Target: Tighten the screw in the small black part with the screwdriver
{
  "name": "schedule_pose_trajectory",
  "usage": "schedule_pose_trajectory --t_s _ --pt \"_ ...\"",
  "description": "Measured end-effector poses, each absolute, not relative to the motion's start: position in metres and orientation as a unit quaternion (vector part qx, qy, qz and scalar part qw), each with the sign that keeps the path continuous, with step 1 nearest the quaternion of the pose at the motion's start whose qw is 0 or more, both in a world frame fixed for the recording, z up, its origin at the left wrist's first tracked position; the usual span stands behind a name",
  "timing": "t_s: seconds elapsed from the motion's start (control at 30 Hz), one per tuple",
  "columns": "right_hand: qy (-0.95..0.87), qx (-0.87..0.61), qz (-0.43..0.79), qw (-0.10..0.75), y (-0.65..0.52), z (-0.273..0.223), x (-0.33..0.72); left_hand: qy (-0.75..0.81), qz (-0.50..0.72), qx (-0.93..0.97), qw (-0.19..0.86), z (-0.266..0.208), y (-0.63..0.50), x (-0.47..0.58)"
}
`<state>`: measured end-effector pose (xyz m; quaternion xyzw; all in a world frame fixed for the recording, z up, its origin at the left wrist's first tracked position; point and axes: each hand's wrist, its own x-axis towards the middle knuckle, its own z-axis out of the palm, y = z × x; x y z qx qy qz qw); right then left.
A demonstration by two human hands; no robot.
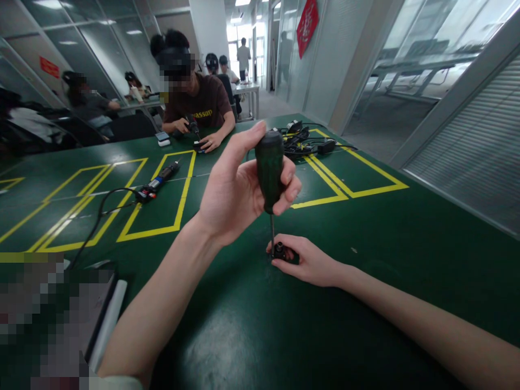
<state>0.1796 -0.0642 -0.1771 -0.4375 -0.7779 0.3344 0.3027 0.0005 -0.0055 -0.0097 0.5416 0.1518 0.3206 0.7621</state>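
Above, left hand (238,189) wraps screwdriver (270,170); below, right hand (306,260) pinches black part (279,251)

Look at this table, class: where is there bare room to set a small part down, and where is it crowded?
Bare: the green table between the left forearm and right forearm; also beyond the right forearm up to the yellow tape, save a pale speck. Crowded: the far cable heap, and around the screwdriver and small black part.

Black part (279,251) partly hidden by right hand (309,261); screwdriver (270,169) tip too small to tell; left sleeve (116,383) cut by bottom edge.
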Motion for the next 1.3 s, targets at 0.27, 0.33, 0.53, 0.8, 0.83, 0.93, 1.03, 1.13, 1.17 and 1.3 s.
schedule_pose_trajectory --t_s 0.27,0.33,0.53,0.8,0.83,0.93,1.03,1.13,1.17,1.3 --pt "-0.774 -0.442 0.338 0.301 -0.065 -0.175 0.179 0.142 0.348 0.557 0.741 -0.006 -0.012 0.001" --pt "-0.774 -0.443 0.341 0.297 -0.065 -0.176 0.180 0.142 0.346 0.556 0.742 -0.005 -0.013 0.000" --pt "-0.780 -0.439 0.330 0.302 -0.064 -0.177 0.181 0.142 0.336 0.526 0.768 -0.008 -0.009 0.002" --pt "-0.779 -0.443 0.328 0.300 -0.065 -0.175 0.180 0.098 0.348 0.555 0.749 -0.009 -0.017 0.007" --pt "-0.779 -0.443 0.327 0.299 -0.065 -0.174 0.180 0.088 0.347 0.557 0.749 -0.009 -0.018 0.006" --pt "-0.783 -0.436 0.324 0.303 -0.065 -0.173 0.181 0.084 0.350 0.539 0.761 -0.007 -0.019 0.005" --pt "-0.786 -0.430 0.320 0.308 -0.065 -0.173 0.182 0.083 0.346 0.522 0.775 -0.007 -0.017 0.006" --pt "-0.786 -0.434 0.320 0.304 -0.065 -0.174 0.183 0.083 0.357 0.519 0.772 -0.008 -0.014 0.006" --pt "-0.785 -0.436 0.320 0.302 -0.065 -0.174 0.183 0.085 0.362 0.522 0.767 -0.009 -0.014 0.006" --pt "-0.783 -0.441 0.321 0.299 -0.065 -0.172 0.183 0.088 0.369 0.546 0.747 -0.009 -0.015 0.005"
